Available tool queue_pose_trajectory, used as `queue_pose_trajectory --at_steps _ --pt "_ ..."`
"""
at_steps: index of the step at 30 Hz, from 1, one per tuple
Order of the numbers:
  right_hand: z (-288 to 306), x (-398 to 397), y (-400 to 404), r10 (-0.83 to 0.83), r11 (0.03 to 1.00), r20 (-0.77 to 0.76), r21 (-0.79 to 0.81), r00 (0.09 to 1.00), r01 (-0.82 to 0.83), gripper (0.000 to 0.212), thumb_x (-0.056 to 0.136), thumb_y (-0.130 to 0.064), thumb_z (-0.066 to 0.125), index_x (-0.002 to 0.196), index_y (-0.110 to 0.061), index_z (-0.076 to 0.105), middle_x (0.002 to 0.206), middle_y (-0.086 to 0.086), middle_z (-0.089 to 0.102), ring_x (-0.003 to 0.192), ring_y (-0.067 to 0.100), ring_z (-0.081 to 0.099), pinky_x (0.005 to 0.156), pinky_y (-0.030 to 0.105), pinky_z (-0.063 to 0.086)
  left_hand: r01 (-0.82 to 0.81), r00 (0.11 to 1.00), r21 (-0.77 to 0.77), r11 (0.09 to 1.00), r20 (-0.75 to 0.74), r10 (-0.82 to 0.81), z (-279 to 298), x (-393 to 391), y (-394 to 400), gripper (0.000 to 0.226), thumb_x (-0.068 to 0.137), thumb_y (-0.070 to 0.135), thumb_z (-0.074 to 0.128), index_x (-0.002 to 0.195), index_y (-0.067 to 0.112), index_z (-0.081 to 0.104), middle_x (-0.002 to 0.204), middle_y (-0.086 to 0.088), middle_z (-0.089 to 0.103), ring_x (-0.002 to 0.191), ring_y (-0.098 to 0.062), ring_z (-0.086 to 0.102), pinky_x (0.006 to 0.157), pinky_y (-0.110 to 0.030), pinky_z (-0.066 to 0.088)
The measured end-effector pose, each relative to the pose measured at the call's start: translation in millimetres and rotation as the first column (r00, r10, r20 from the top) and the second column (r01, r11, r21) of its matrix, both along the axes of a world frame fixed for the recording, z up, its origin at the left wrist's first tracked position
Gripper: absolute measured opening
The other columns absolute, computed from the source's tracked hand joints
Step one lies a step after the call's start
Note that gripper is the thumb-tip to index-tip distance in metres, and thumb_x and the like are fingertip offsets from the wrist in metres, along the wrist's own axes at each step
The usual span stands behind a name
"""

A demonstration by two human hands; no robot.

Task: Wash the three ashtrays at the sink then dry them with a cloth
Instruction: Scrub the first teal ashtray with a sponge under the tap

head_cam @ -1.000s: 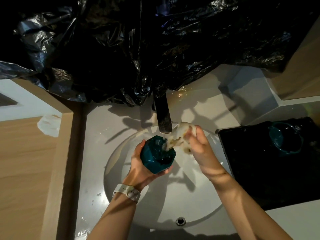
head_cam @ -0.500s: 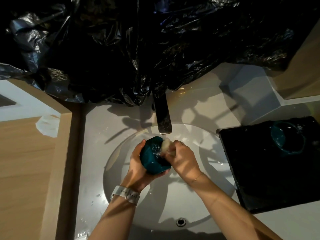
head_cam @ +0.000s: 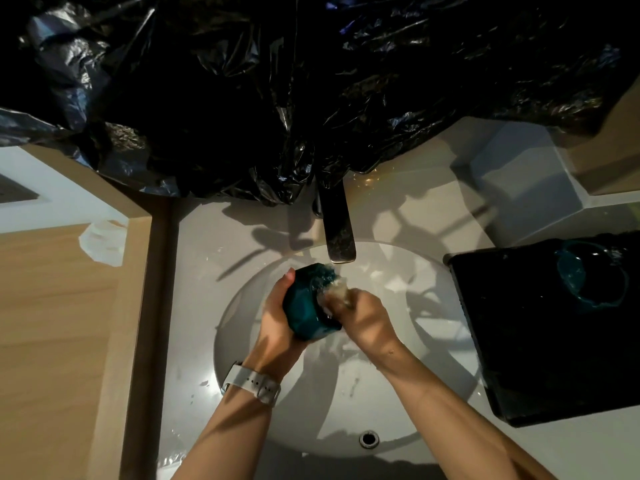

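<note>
Over the white basin (head_cam: 242,341) the left hand (head_cam: 277,327) grips a teal ashtray (head_cam: 306,308), fingers curled under it and the thumb up along its far side, so that the piece sits tilted on its side with its opening turned toward the right hand (head_cam: 367,320). That hand is closed around a pale, wet cloth (head_cam: 336,292), pinching it in a wad and pressing it into the ashtray's mouth. Both are held just below the tip of the dark tap (head_cam: 337,233), in the upper middle of the bowl; whether water is running cannot be told, though drops and streaks shine on the basin wall. A white watch (head_cam: 254,382) sits on the left wrist. To the right of the basin a black tray (head_cam: 519,341) rests on the counter, and a second ashtray (head_cam: 588,278), also teal, lies upright in its far corner, dim in the shadow. The round overflow hole (head_cam: 368,439) shows at the near edge of the bowl. A crumpled black bag (head_cam: 277,81) hangs across the whole back of the scene, covering the base of the tap. On the left stands a wood panel (head_cam: 52,341) with a white patch (head_cam: 104,242) near its upper edge.
</note>
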State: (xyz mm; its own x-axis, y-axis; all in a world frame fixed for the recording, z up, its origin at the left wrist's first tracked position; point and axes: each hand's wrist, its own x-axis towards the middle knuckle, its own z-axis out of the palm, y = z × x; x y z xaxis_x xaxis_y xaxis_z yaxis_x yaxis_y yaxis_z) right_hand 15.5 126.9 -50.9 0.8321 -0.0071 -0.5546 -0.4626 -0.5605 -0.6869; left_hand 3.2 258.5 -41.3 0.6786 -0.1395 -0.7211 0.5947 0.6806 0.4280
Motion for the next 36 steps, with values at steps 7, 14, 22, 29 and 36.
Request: queue_pose_trajectory --at_steps 7,14,22,29,36 --pt "8 21 6 0.135 0.960 0.131 -0.261 0.982 -0.098 0.037 0.092 -0.039 0.058 0.109 -0.007 0.066 0.103 0.013 0.068 0.095 0.030 0.065 0.081 0.029 0.046 -0.028 0.997 -0.065 0.997 0.070 0.033 11 13 -7 0.051 0.098 0.044 0.039 0.123 0.006 0.063 0.120 -0.021 0.068 0.109 -0.038 0.064 0.105 -0.063 0.039" --pt "-3 9 -8 -0.007 1.000 -0.099 0.001 0.995 0.007 0.018 0.086 -0.031 0.069 0.087 -0.013 0.066 0.065 0.001 0.061 0.051 0.014 0.056 0.044 0.017 0.039 0.007 0.992 0.035 0.999 0.123 -0.011 -5 -4 -3 0.050 0.096 0.040 0.042 0.127 0.005 0.061 0.130 -0.024 0.062 0.120 -0.041 0.059 0.103 -0.062 0.042" --pt "20 27 -15 0.478 0.815 0.173 -0.453 0.861 -0.361 0.026 0.092 -0.031 0.052 0.109 -0.013 0.059 0.106 0.009 0.064 0.100 0.029 0.060 0.073 0.025 0.034 0.268 0.919 0.559 0.785 0.096 -0.383 -12 20 22 0.038 0.074 0.046 0.079 0.103 0.024 0.067 0.113 -0.012 0.068 0.101 -0.029 0.066 0.086 -0.050 0.056" --pt "10 19 -18 0.206 0.952 0.010 -0.235 0.979 -0.197 0.037 0.089 -0.049 0.057 0.101 -0.014 0.063 0.101 0.009 0.068 0.092 0.029 0.063 0.075 0.032 0.045 0.070 0.955 0.751 0.657 0.139 -0.261 -26 27 -2 0.013 0.094 0.036 0.064 0.089 0.023 0.065 0.089 0.001 0.069 0.090 -0.024 0.065 0.089 -0.038 0.052" --pt "-5 18 -14 0.210 0.904 0.018 -0.384 0.978 -0.187 0.036 0.090 -0.046 0.056 0.102 -0.012 0.059 0.105 0.009 0.065 0.097 0.031 0.062 0.077 0.032 0.045 0.011 0.939 0.787 0.617 0.205 -0.277 -26 -3 -15 0.021 0.096 0.044 0.059 0.102 0.026 0.068 0.096 0.008 0.074 0.093 -0.010 0.069 0.081 -0.023 0.051"
